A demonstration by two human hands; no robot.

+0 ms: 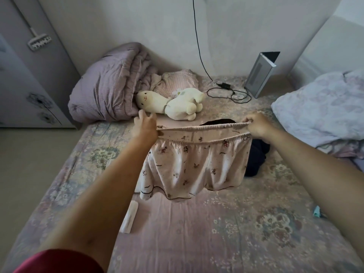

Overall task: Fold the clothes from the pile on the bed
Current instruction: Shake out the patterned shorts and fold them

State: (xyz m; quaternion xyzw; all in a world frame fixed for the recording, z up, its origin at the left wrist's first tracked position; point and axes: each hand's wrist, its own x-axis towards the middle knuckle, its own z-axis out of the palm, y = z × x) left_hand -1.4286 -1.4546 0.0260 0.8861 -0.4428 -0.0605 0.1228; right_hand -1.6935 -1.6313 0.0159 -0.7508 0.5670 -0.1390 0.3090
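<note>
Nothing I can read here: no words, labels, brands or numbers on anything in view, from top of frame to bottom.

The bed [226, 229] wears a pale floral sheet, mauve with grey-green blooms; at its far left corner lies a bundled lilac quilt [106, 89], a pink checked pillow [177, 80] beside it and a cream plush toy [173, 102] in front. A black cable with its adapter [224, 85] coils near an open laptop [260, 75] at the far edge; dark clothes [256, 158] lie mid-bed, a floral duvet [323, 107] heaps on the right, and a small white folded piece [131, 216] rests nearer.
</note>
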